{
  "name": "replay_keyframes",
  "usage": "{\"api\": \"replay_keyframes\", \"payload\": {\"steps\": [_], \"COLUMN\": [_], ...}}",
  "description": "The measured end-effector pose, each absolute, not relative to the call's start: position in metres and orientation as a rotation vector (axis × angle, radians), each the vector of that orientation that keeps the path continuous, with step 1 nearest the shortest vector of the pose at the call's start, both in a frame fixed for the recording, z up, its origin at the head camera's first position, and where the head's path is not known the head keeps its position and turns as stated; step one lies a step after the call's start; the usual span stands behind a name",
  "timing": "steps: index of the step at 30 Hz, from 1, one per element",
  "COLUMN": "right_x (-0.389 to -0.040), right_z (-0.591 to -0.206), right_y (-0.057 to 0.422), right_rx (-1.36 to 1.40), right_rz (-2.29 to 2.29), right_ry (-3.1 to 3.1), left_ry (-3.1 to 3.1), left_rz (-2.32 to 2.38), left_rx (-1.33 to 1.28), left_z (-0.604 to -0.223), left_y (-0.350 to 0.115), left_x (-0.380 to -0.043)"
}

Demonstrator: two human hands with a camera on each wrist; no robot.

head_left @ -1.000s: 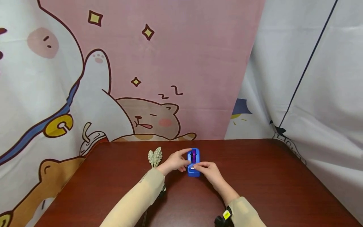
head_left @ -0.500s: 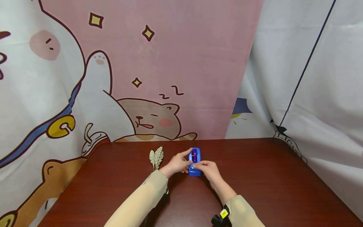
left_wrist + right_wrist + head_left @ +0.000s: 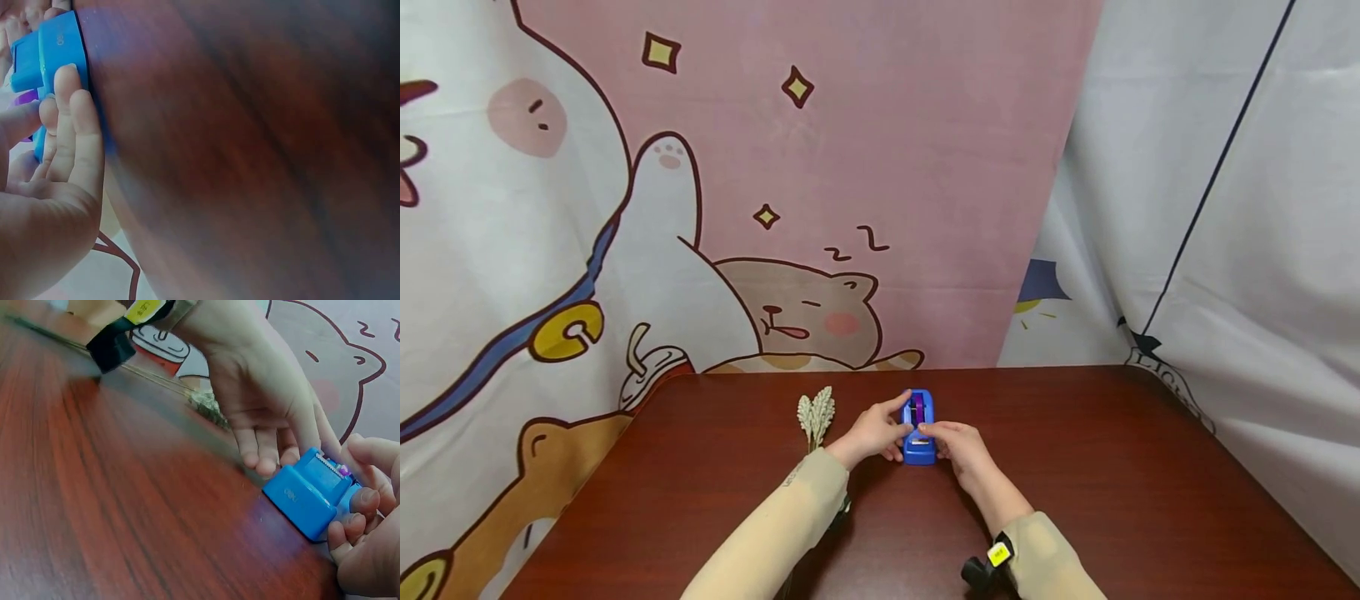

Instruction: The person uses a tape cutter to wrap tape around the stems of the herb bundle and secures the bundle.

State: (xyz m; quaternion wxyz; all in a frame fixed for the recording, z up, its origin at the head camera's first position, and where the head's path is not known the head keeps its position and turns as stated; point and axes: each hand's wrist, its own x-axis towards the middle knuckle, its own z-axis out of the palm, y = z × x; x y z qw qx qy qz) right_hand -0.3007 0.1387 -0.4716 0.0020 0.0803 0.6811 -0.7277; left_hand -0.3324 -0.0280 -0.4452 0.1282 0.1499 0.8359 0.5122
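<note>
The tape dispenser [image 3: 302, 499] looks like smooth, slightly glossy plastic. The worktop [image 3: 1075, 483] has a wood-grain surface with a soft sheen; the backdrop [image 3: 947, 167] is creased cloth, the sleeve [image 3: 771, 525] matt fabric, the seed heads [image 3: 817, 417] rough.

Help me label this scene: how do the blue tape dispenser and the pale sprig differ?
Colour: the blue tape dispenser holds a purple roll; the pale sprig has whitish heads.
Shape: the blue tape dispenser is a compact block; the pale sprig is long and thin-stemmed.
Both rest on the reddish-brown table.
</note>
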Motion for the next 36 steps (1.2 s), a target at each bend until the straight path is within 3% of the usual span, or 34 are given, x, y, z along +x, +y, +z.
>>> {"api": "replay_keyframes", "payload": {"steps": [36], "right_x": [-0.259], "right_z": [-0.472], "right_y": [0.132], "right_rx": [0.181], "right_rz": [-2.035], "right_ry": [2.427], "left_ry": [2.400], "left_rz": [1.534], "left_rx": [0.365], "left_z": [-0.446], "left_y": [-0.026], "left_x": [-0.329]}}
